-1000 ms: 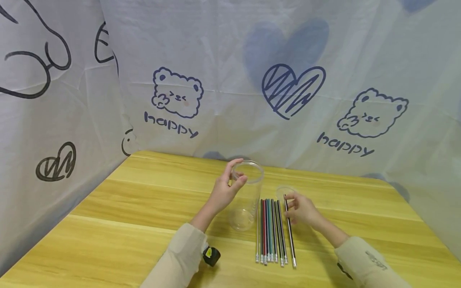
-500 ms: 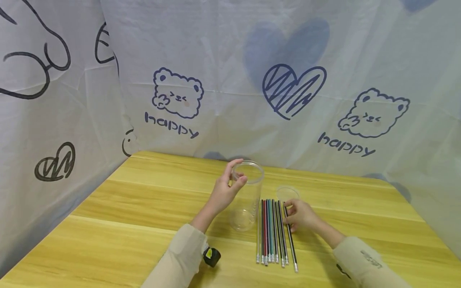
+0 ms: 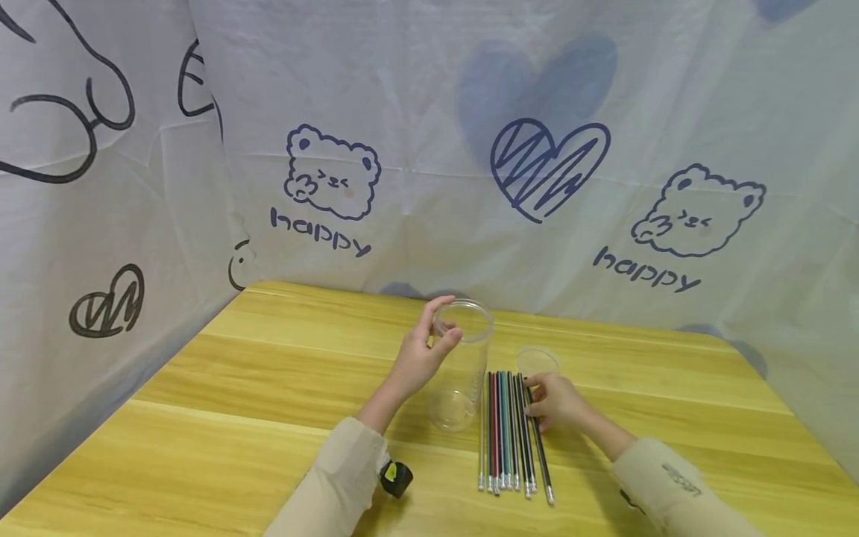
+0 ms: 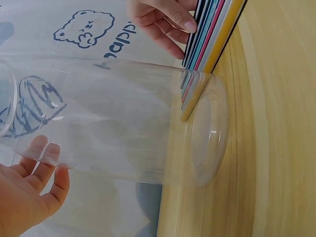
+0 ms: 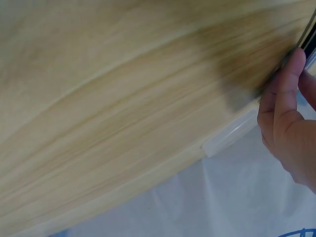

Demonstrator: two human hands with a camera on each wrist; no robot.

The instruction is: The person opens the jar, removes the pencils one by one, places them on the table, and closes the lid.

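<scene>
A tall clear plastic jar (image 3: 463,373) stands upright on the table, its mouth uncovered. My left hand (image 3: 417,356) holds it near the rim, thumb in front and fingers around the far side; the left wrist view shows the fingertips (image 4: 52,148) against its wall. To the jar's right lies a row of pencils (image 3: 505,425) in black, red, teal and other colours, their metal-banded ends toward me. At the row's right end, my right hand (image 3: 560,404) pinches a black pencil (image 3: 544,466) near its far end. That pencil lies slightly askew, its near end apart from the others.
Behind the pencils a round clear lid (image 3: 537,359) lies flat, just beyond my right hand. A black object with a yellow-green mark (image 3: 396,477) shows at my left sleeve. White printed cloth (image 3: 429,186) hangs behind the wooden table (image 3: 268,373) and along its left side.
My right hand has moved left and slightly toward me, bringing the black pencil's far end up to the row. My left hand and the jar have stayed in place.
</scene>
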